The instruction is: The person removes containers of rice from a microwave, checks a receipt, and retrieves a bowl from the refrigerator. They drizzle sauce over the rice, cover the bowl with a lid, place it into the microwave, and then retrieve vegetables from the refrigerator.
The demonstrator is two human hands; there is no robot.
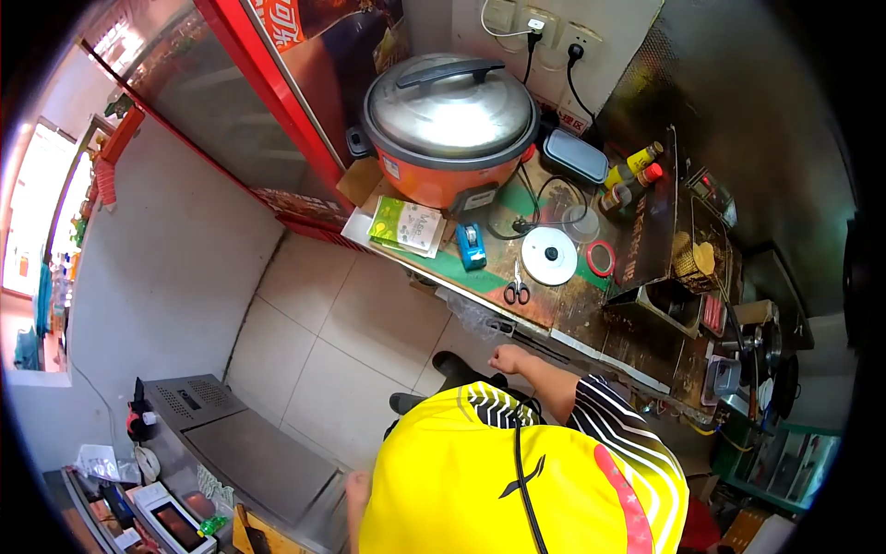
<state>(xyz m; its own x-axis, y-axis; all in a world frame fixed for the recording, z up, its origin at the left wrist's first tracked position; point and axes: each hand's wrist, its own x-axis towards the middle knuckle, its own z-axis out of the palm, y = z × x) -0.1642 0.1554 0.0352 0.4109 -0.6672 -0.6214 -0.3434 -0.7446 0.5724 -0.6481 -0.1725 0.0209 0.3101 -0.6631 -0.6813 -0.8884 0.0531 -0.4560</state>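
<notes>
My right hand hangs below the front edge of the wooden counter, its fingers curled in, with nothing visible in it. Only a small part of my left hand shows at the left side of my yellow shirt, beside the steel unit; its fingers cannot be made out. On the counter nearest my right hand lie black-handled scissors, a white round lid with a black knob, a blue tape dispenser and green and white packets.
A large orange cooker with a metal lid stands at the back of the counter. Sauce bottles and a red tape ring are to its right. A stainless steel unit stands at lower left, beyond the tiled floor.
</notes>
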